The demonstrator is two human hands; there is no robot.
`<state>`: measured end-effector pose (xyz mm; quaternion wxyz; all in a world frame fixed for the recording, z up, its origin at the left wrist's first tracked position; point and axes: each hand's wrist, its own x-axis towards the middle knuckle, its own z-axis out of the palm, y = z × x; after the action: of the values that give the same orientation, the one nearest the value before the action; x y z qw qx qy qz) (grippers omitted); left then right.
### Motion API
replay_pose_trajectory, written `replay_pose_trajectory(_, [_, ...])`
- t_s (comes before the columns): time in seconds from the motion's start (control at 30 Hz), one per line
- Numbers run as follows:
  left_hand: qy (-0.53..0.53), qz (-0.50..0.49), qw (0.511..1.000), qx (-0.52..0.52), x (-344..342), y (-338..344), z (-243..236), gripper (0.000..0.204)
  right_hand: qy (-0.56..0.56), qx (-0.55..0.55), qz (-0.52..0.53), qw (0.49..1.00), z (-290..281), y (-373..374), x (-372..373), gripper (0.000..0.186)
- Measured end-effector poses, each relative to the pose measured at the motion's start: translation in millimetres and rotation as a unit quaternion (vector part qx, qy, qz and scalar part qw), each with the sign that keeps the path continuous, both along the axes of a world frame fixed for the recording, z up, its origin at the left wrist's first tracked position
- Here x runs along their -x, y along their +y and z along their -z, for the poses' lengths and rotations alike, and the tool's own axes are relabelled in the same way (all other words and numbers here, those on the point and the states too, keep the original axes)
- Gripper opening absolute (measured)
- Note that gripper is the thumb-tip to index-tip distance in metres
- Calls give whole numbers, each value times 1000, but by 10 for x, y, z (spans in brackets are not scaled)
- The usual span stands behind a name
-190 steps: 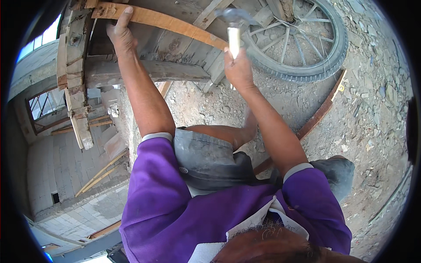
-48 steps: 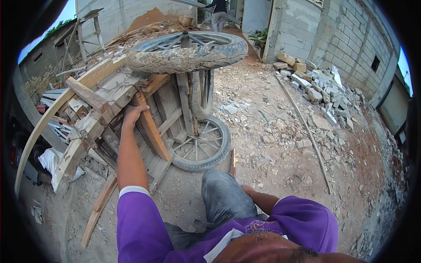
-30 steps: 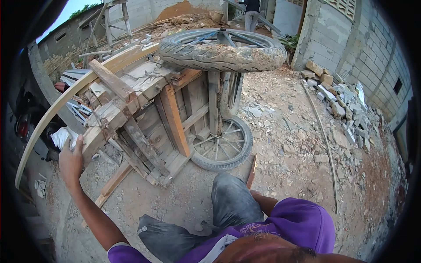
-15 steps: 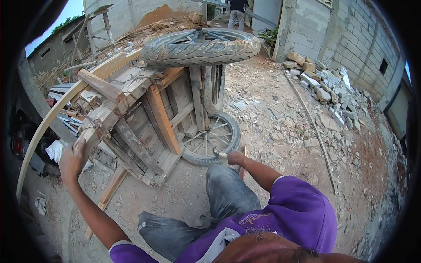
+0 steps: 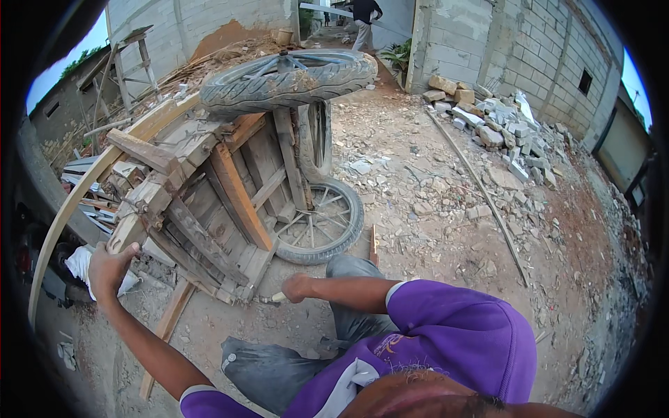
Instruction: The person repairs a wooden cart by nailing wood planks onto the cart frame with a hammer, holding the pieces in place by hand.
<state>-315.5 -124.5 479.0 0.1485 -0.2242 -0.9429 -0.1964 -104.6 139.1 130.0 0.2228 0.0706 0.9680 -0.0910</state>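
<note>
A wooden cart [image 5: 233, 184] lies tipped on its side, its plank underside facing me. At its near left, my left hand [image 5: 108, 270] is closed around the end of a wooden beam [image 5: 127, 232], thumb on one side; some of its fingers are hidden. My right hand [image 5: 297, 287] grips the pale handle of a hammer [image 5: 279, 297] just right of the cart's lower corner. The hammer's head is small and hard to make out against the ground. One spoked wheel [image 5: 317, 221] rests low by the ground, and another muddy wheel [image 5: 289, 82] sits on top.
A long curved wooden strip [image 5: 66, 216] runs along the left. A loose board [image 5: 167, 327] lies under the cart's near side. Broken blocks [image 5: 502, 132] are heaped by the right wall, beside a long pole [image 5: 481, 195]. A person [image 5: 364, 21] stands far back.
My right hand has carried the hammer left and closer to me, from beside the lower wheel to the cart's lower corner. My left hand stays at the beam end. The view has shifted right.
</note>
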Motion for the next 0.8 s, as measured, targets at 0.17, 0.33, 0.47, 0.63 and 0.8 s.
replay_pose_trajectory(0.17, [0,1,1000,12,9,77,1,81,-67,18,-56,996,912,-503,-395,24])
replay_pose_trajectory(0.33, [-22,-4,1000,0,69,-79,22,83,-92,-17,-145,985,1224,-548,-516,25])
replay_pose_trajectory(0.47, [-50,0,998,-31,149,-77,87,83,-157,-43,-188,968,1391,-487,-525,30])
replay_pose_trajectory(0.63, [-48,7,998,-32,89,87,87,80,-164,-5,-144,976,1536,-426,-670,27])
replay_pose_trajectory(0.8, [-54,-10,998,-39,129,-92,81,75,-129,1,-94,987,1094,-600,-609,25])
